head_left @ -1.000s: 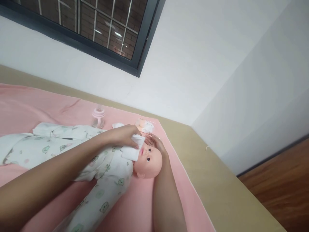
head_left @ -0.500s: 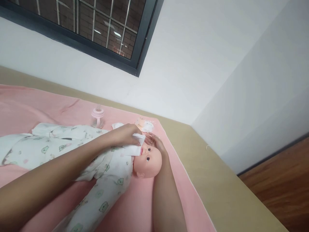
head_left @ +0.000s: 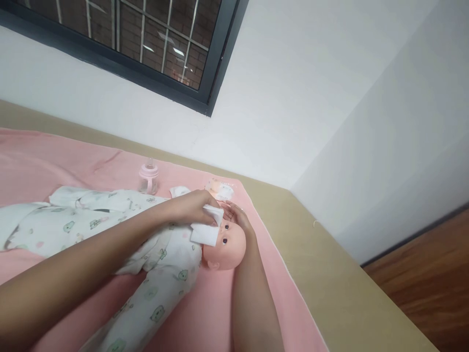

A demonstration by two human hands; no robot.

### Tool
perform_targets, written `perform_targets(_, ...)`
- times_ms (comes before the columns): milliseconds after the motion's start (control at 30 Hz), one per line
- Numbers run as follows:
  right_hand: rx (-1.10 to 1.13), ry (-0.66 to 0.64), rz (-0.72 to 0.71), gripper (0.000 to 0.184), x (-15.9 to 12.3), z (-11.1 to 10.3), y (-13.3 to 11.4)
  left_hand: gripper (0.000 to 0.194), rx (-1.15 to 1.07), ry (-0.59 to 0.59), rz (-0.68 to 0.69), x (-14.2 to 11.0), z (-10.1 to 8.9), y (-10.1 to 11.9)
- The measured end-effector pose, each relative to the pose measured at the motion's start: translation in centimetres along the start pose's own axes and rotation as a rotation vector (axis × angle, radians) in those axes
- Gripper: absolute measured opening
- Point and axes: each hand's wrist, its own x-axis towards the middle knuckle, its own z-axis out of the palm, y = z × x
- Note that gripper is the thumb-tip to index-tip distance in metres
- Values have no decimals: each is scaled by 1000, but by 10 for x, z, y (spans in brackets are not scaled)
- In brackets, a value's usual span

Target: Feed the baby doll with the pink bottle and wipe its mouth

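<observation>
A baby doll [head_left: 232,249] lies on its back, dressed in a white suit [head_left: 176,269] with green animal prints. My left hand [head_left: 200,203] reaches across its body and pinches a folded white tissue [head_left: 205,234]. The tissue lies over the doll's mouth and chin, while both eyes remain visible. Around the top of the doll's head curves my right arm, and my right hand [head_left: 238,217] rests at the far side of the head with its fingers stretched out. Part of that hand is hidden behind the head.
A pink baby bottle [head_left: 148,178] stands upright behind the doll. Beyond my left hand lies a soft printed packet [head_left: 220,188]. A pink blanket [head_left: 205,313] covers much of the beige surface [head_left: 311,254], which meets a white wall [head_left: 274,122] below a dark-framed window [head_left: 208,98].
My left hand has brought the tissue slightly toward the doll's face, so it now covers the mouth that showed before. My right hand has stayed where it was.
</observation>
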Motion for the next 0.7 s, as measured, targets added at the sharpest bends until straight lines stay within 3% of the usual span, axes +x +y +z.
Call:
perform_targets(167, -4, 1, 4, 29, -2, 0, 0, 15, 1, -14, 58, 3, 6, -4)
perform_targets(533, -59, -36, -21, 25, -4, 2, 0, 17, 65, 112, 11, 6, 12, -3)
perform_targets(700, -48, -29, -23, 27, -4, 1, 2, 15, 51, 111, -7, 3, 7, -2)
